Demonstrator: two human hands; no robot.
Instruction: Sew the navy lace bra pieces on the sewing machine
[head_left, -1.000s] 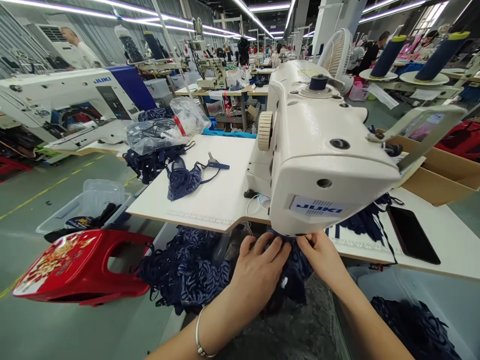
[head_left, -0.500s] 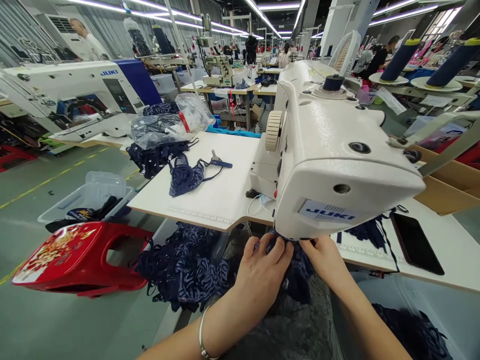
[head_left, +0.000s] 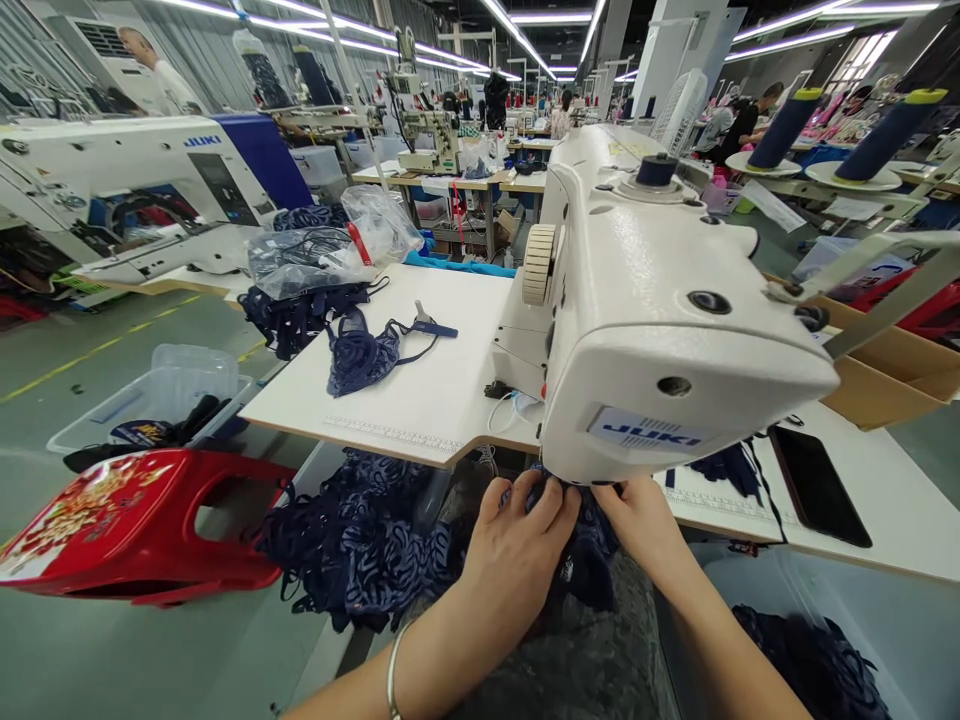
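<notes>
We have a dark blue garment (head_left: pixel 589 570) at the table's (head_left: pixel 405 410) front edge, under the near end of the sewing machine (head_left: pixel 675 350), with its lower part hanging in front of the edge, over the dark covering (head_left: pixel 574 665) on our lap.

Our left hand (head_left: pixel 517 550) lies palm down with its fingers bent and slightly spread, holding the bunched cloth between and beneath them; its thumb is hidden. Our right hand (head_left: pixel 641 520) is at the garment's right side, thumb and finger close together, but the tips are lost under the machine, so we cannot tell whether they pinch the cloth or only rest against it.

We judge the step in hand to be steadying and lining up the cloth at the machine. The next move would call for guiding it evenly with both hands, without a fold, fingertips well away from the needle area, which we cannot see.

A bra (head_left: pixel 362 358) lies on the table towards its left edge, and a phone (head_left: pixel 821 487) near the front edge at the right. Below the front edge, more dark blue garments (head_left: pixel 367 540) are heaped to our left.
</notes>
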